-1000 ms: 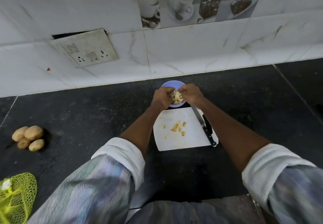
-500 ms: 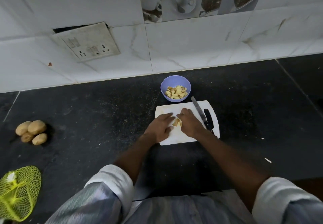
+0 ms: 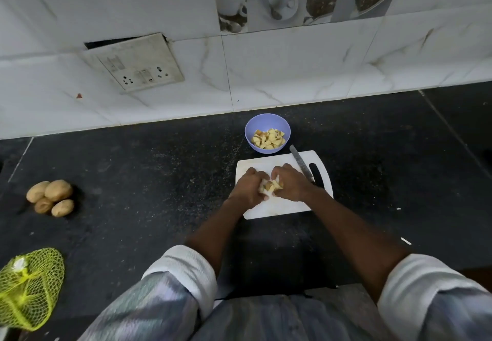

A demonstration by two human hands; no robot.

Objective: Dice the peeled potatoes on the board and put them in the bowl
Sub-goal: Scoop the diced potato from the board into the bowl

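Yellow potato dice (image 3: 271, 186) between cupped hands, no writing legible.

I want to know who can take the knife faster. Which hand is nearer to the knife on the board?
The right hand. It lies just beside the knife, its wrist almost at the handle. The left hand is farther, on the other side of the potato pieces that both hands gather.
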